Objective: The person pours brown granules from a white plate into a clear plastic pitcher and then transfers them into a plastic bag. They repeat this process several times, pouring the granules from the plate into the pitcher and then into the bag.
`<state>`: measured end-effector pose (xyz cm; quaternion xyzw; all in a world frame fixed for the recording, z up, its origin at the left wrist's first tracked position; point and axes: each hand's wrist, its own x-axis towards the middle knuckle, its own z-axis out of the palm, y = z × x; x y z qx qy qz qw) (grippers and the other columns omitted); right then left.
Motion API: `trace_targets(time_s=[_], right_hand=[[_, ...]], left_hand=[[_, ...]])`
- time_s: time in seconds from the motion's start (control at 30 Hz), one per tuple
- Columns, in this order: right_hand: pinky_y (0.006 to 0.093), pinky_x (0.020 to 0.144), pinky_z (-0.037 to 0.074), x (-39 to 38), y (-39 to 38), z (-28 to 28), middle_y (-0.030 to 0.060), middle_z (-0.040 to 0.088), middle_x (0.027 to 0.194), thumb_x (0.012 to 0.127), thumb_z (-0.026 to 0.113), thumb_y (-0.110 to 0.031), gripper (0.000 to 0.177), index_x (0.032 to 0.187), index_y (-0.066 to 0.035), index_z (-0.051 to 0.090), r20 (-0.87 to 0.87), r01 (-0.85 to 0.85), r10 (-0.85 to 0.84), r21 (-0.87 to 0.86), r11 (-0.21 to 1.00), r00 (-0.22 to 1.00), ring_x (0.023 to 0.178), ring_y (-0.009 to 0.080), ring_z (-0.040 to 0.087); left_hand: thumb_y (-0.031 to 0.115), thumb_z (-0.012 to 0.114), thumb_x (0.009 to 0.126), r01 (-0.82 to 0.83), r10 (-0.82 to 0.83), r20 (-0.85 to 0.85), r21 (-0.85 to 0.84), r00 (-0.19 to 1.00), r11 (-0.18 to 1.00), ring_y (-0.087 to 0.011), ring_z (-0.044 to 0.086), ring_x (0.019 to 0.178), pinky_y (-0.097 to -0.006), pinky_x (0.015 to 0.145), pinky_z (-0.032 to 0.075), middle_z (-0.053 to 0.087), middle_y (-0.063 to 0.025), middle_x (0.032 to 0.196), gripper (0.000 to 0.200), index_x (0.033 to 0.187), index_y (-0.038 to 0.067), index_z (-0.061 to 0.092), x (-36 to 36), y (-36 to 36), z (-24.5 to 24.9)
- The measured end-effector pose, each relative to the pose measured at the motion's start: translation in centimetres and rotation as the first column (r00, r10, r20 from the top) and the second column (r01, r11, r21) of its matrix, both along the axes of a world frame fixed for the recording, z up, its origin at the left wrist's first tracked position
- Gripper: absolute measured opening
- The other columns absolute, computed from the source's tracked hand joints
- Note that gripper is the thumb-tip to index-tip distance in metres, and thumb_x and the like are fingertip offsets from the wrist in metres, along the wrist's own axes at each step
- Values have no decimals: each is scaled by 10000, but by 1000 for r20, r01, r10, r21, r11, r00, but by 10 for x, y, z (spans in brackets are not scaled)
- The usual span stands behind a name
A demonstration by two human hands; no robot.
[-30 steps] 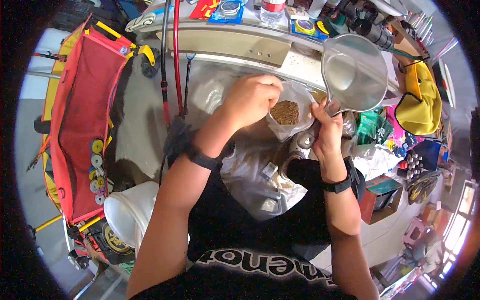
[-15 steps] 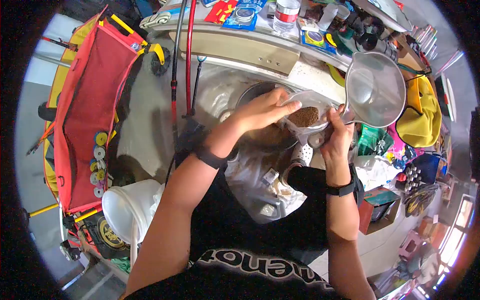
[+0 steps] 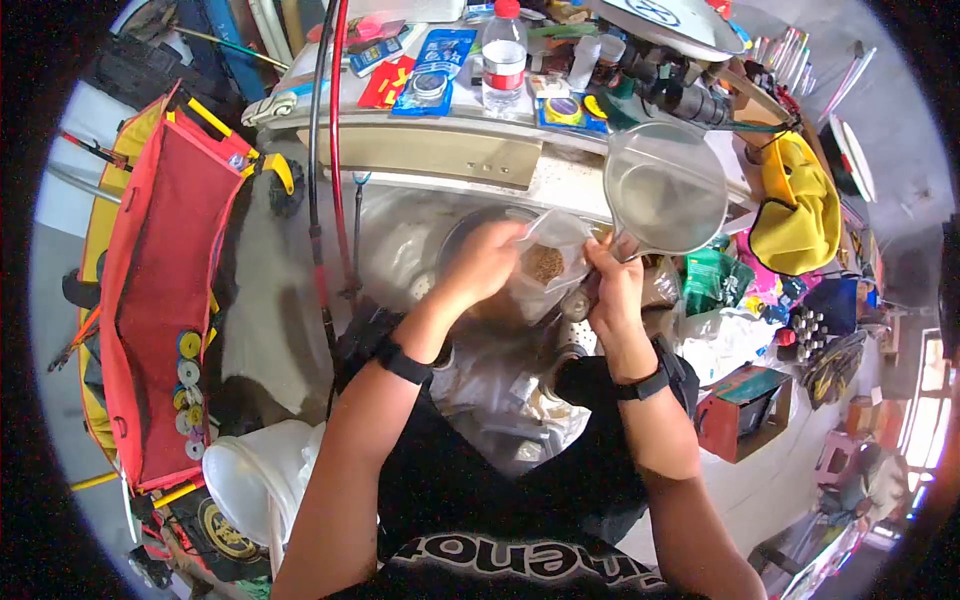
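Note:
A clear plastic bag with brown granules inside hangs mouth up between my hands. My left hand is closed on the bag's left edge. My right hand is closed at the bag's right edge and also around the handle of a translucent plastic jug, which sticks out above that hand. The jug's inside faces me and shows no contents. Below the bag is a round basin, mostly hidden by my left hand and the bag.
Ahead, a cluttered table holds a water bottle and blue packets. Two rods lean against it. A long red bag and a white bucket stand left. At right are a yellow bag and an open box.
The view has shifted, so the table shows more fully. My left hand has turned from lying over the bag's mouth to pinching its side edge. The bag's opening is spread wider.

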<state>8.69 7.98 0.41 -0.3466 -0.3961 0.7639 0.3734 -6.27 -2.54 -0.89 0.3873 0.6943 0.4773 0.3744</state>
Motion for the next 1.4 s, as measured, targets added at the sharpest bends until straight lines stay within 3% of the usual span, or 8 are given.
trace_targets(time_s=[0.13,0.2,0.47,0.67,0.87,1.07,1.33,1.4], right_hand=[[250,662,422,5,2,1,-21,556,766,796,619,-7,132,805,-102,529,87,-69,77,-86,994,993,703,92,522],[233,616,403,2,1,-6,-17,555,749,809,614,-15,130,814,-110,526,96,-72,78,-68,995,992,672,87,510],[263,679,420,-2,1,-10,-25,532,779,786,623,6,174,782,-123,505,94,-145,153,-95,985,984,721,102,518],[280,626,458,-1,0,-7,-2,563,759,793,627,-33,128,828,-103,526,118,-230,257,-203,952,959,681,142,566],[275,501,443,3,3,-15,15,583,754,799,641,-92,109,861,-51,561,247,-314,345,-157,936,906,608,132,557],[243,413,425,11,8,13,4,541,658,822,673,-234,290,935,9,562,524,-575,430,147,805,735,486,102,495],[242,359,373,-15,10,65,16,491,534,752,659,-178,289,940,19,561,370,-511,487,-39,859,791,385,120,451],[244,362,357,-40,13,87,22,472,495,729,660,-187,321,946,28,561,194,-740,740,-87,667,644,378,130,445]], left_hand=[[57,419,828,-23,15,146,48,989,999,-58,486,581,-201,494,399,532,19,669,349,1116,71,616,-5,-3,5],[33,427,830,-41,38,247,10,968,999,-134,553,599,-287,560,453,613,-65,718,285,1035,-5,623,-8,-4,6],[46,443,820,-85,55,208,139,977,987,-73,496,563,-227,490,418,536,-6,662,342,1130,2,578,-7,0,-11],[-9,438,779,-98,95,26,241,995,966,-83,496,559,-243,510,432,590,-36,757,357,1096,-10,601,-6,2,-10],[-4,443,718,-97,131,-153,213,980,972,-244,608,968,-330,855,450,654,-144,1004,392,1076,0,601,-14,-9,-1],[15,455,734,-191,208,-229,94,951,977,-303,608,953,-369,833,457,643,-157,988,308,995,41,615,-22,-24,13],[48,473,748,-213,214,-306,36,928,976,-337,594,957,-418,817,459,634,-174,988,300,1011,65,616,-26,-43,13],[57,487,747,-251,267,-286,95,920,963,-343,592,959,-420,816,460,632,-180,993,300,1017,55,617,-27,-47,16]])
